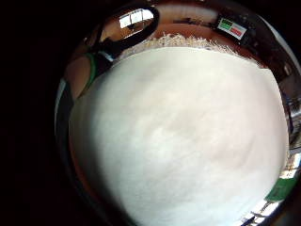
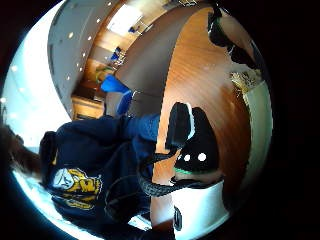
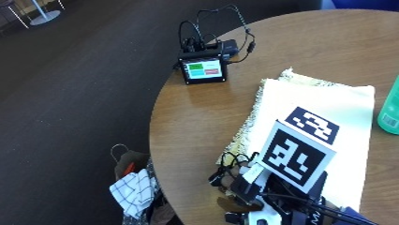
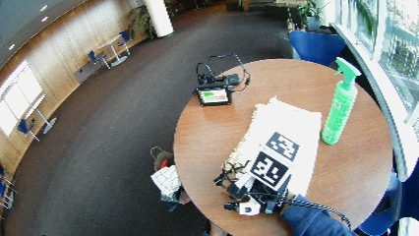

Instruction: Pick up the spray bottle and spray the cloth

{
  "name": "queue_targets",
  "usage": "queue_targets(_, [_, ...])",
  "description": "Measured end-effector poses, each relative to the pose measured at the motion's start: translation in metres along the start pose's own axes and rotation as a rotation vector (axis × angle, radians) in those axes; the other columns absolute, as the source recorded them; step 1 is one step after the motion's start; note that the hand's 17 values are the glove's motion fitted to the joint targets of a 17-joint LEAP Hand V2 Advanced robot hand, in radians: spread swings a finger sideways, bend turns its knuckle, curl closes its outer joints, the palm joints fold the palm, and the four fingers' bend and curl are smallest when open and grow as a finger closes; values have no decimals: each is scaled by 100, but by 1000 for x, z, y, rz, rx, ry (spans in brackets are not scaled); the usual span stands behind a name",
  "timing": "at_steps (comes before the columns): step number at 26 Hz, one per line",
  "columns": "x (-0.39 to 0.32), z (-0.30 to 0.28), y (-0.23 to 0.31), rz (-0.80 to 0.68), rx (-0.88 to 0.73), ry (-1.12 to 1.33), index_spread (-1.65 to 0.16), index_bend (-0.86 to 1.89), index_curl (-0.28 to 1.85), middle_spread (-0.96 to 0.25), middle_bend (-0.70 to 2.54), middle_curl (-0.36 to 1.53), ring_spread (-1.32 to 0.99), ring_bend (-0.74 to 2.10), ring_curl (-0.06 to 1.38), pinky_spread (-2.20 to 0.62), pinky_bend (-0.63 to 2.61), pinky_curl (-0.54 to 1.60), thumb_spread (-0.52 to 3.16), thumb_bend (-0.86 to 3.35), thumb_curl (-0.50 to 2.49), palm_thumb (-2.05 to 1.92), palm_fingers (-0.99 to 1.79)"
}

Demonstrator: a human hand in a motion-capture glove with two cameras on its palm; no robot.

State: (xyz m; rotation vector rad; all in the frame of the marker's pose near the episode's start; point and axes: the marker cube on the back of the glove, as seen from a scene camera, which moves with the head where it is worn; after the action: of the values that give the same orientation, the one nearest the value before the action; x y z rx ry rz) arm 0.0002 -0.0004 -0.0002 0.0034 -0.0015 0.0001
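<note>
Here, the gloved right hand (image 4: 262,199) is hovering low over the near end of the cloth (image 3: 324,122), at the lower middle of the wide outside view, mostly covered by its own rigging, so I cannot tell whether the fingers are apart or together. Nothing appears to be in it. The little-finger-side palm view is being filled almost wholly by the pale cloth (image 1: 178,141), fringe at its far edge, which suggests the palm is facing down close above the fabric.

The cloth is lying flat across the round wooden table (image 4: 209,132), probably spread out so it can take the spray evenly. The green spray bottle (image 4: 339,105) is standing upright at the right of the wide view, just beside the cloth's far right edge and well apart from the hand; in the closer outside view only a sliver of it (image 3: 389,110) is showing at the right border. The pickup looks not yet begun, so a reach across the cloth seems to be what the task is calling for.

A small screen with cables (image 3: 203,70) is sitting at the table's upper-left rim.
</note>
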Motion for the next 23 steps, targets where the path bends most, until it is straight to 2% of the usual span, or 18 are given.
queue_targets(9, [1,2,0,12,-12,1,-28,15,18,-6,39,22,-13,45,23,8,25,18,86,32,18,51,87])
queue_targets(23, [-3,7,-2,-3,-42,-9,-31,13,23,-7,36,30,-15,42,29,8,20,24,114,26,27,54,87])
